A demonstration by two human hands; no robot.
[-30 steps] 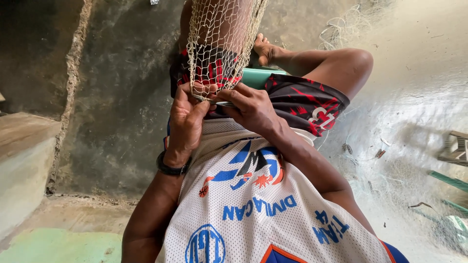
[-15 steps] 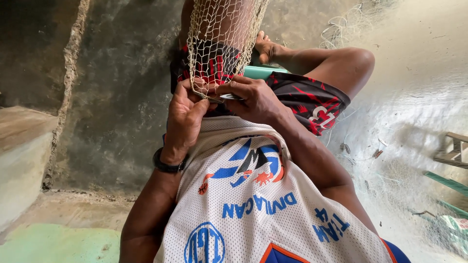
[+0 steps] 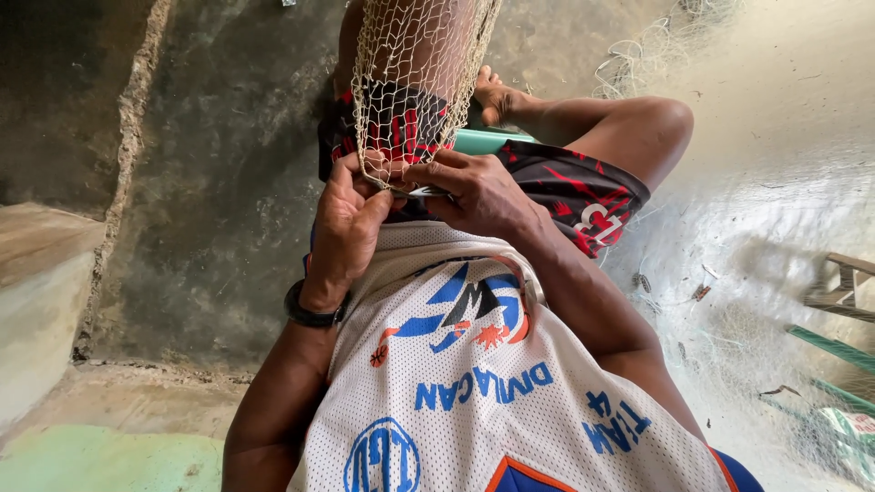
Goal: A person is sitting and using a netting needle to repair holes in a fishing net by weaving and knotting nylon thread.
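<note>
A tan fishing net (image 3: 415, 82) hangs taut from above down to my lap. My left hand (image 3: 344, 228), with a black band on the wrist, pinches the net's lower edge between thumb and fingers. Close beside it, my right hand (image 3: 474, 193) grips the same edge, and a thin pale tool (image 3: 427, 191) shows between its fingers. Both hands rest over my red-and-black shorts (image 3: 583, 196) and the white mesh jersey (image 3: 474, 364). My bent knee (image 3: 656, 123) and a bare foot (image 3: 497, 96) lie beyond the net.
A teal object (image 3: 488, 138) lies under my thigh. Fine loose netting (image 3: 729, 346) spreads over the pale floor at right, with a wooden frame (image 3: 843, 282) and green rods (image 3: 834, 351) at the right edge. A dark rough concrete wall (image 3: 210, 182) rises at left.
My left hand has slid up onto the net's lower edge and closed in beside the right hand. The right hand has barely moved.
</note>
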